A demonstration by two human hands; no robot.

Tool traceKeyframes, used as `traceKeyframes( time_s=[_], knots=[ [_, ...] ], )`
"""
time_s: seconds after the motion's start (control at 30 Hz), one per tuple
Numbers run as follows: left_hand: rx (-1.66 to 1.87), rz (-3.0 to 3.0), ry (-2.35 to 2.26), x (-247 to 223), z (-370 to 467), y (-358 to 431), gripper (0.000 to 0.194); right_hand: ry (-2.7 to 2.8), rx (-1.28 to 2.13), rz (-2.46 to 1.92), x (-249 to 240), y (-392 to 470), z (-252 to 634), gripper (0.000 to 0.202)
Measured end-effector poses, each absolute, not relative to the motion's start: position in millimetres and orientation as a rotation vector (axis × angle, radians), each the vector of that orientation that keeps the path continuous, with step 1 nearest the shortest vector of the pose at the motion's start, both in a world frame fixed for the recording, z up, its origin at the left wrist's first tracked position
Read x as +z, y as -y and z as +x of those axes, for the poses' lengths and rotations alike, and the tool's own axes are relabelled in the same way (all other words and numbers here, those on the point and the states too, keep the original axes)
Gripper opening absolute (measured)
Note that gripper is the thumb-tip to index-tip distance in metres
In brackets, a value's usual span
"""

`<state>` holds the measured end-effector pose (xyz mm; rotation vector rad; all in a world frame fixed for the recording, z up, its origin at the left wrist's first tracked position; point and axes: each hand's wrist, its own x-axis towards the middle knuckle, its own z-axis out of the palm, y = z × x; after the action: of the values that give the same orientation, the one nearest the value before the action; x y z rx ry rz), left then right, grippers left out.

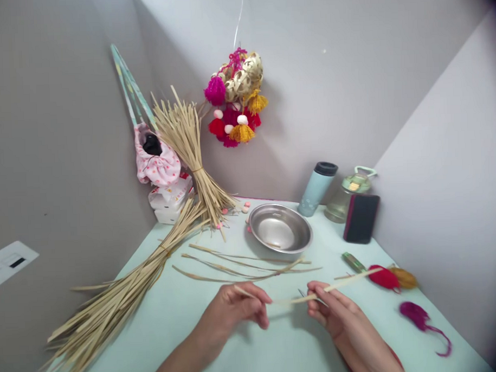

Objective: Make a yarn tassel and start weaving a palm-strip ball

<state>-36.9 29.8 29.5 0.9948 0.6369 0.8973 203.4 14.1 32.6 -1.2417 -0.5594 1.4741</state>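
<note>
A pale flat straw strip [292,301] runs between my two hands above the table. My left hand [239,305] pinches it near its left end. Toward its middle, my right hand [333,308] grips the strip, whose other end sticks out to the upper right. A thin pointed metal tip [301,292] pokes out by my right fingers; the rest of that tool is hidden in the hand. Just beyond my hands lie several loose straw strips [234,265] on the pale green table [278,347].
A steel bowl [280,228] stands behind the strips. Straw bundles [133,287] lie and lean at the left. A tumbler [318,189], green bottle [346,196] and phone [362,219] stand back right, near yarn [415,314]. Woven balls with tassels [240,80] hang above.
</note>
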Motion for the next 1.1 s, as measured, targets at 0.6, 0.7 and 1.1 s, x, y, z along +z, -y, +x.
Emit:
traceKeyframes(
  time_s=[0.6, 0.7, 1.1],
  knots=[
    [0.723, 0.863, -0.538, 20, -19, -21, 0.016, 0.981, 1.832, -1.11, 48, 1, 197, 0.025],
    [0.579, 0.926, -0.6, 21, -19, -18, 0.016, 1.024, 1.829, -1.176, 43, -1, 198, 0.026],
    [0.457, 0.996, -0.688, 10, -9, -11, 0.021, 1.433, 1.807, -1.262, 49, 6, 184, 0.02]
  ],
)
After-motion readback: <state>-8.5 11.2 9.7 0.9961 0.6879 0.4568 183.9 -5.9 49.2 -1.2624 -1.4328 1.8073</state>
